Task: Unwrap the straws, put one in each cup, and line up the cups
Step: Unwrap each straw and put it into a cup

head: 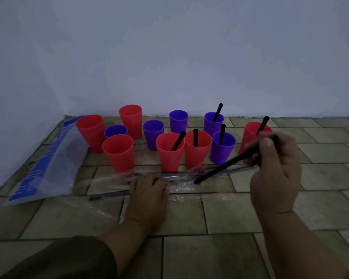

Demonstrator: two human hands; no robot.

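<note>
Eleven plastic cups stand upright on the tiled floor [189, 254] near its far edge, six red and five purple, in a loose cluster rather than a line. Five hold a black straw leaning on the rim: the two front red cups [170, 156] [197, 154], the front purple cup [222, 152] beside them, the back purple cup [212, 125] and the rightmost red cup [250, 137]. The six toward the far left corner hold none. A bare black straw [226, 164] slants above the floor – its high end pinched in the grip of the right hand [274, 170], its low end over the clear wrapper [181, 177]. That crumpled wrapper lies in front of the cups, pinned under the left hand [149, 190], whose fingers curl over it. A wrapped dark straw [109, 195] pokes out leftward.
</note>
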